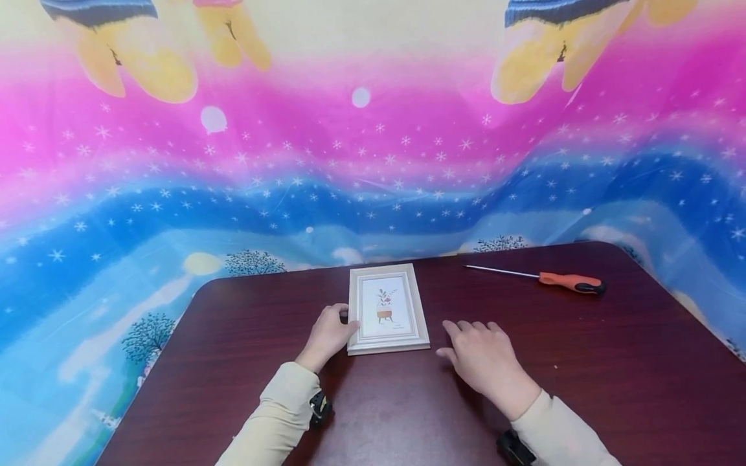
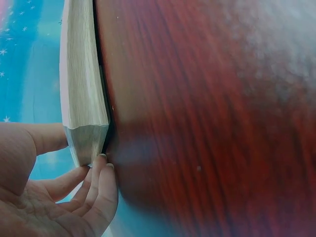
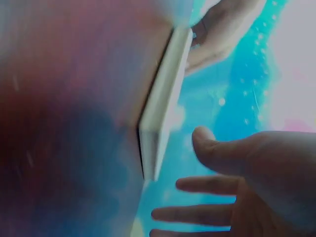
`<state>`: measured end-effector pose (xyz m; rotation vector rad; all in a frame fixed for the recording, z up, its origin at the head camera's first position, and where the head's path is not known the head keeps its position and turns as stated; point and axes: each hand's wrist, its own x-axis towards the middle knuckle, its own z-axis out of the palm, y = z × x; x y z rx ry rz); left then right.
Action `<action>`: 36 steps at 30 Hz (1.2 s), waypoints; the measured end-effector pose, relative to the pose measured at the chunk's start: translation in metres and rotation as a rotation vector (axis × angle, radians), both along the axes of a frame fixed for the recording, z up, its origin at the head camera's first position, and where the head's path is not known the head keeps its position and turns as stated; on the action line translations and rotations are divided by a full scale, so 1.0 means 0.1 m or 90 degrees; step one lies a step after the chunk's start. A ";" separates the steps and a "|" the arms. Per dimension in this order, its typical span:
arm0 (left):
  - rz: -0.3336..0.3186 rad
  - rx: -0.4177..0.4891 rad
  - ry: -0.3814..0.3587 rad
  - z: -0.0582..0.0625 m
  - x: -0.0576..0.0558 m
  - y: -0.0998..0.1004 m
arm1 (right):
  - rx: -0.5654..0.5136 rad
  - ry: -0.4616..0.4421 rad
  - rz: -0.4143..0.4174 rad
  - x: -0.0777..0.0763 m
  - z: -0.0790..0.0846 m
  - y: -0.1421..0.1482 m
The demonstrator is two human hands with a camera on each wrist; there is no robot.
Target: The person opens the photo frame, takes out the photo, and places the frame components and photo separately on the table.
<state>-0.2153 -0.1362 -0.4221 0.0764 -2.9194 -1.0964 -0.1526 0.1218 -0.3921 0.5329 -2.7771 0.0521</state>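
A cream picture frame (image 1: 387, 310) with a potted-plant print lies face up on the dark red table, near its far edge. My left hand (image 1: 329, 333) grips the frame's left side, thumb on the front face and fingers at the outer edge. In the left wrist view, the left hand (image 2: 49, 197) holds the frame (image 2: 81, 74) by its corner region, fingertips close to the tabletop. To the right of the frame, and apart from it, my right hand (image 1: 480, 359) hovers with fingers spread. The right wrist view shows this hand (image 3: 261, 173) holding nothing.
A screwdriver (image 1: 568, 281) with an orange and black handle lies at the back right, its shaft pointing left. Behind the table (image 1: 262, 310) hangs a colourful printed cloth (image 1: 361, 155). Dark bands (image 1: 319, 409) sit on both wrists.
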 end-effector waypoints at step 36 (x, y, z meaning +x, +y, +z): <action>0.035 -0.130 -0.030 0.23 -0.18 0.10 | -0.057 -0.212 -0.045 -0.31 0.29 0.74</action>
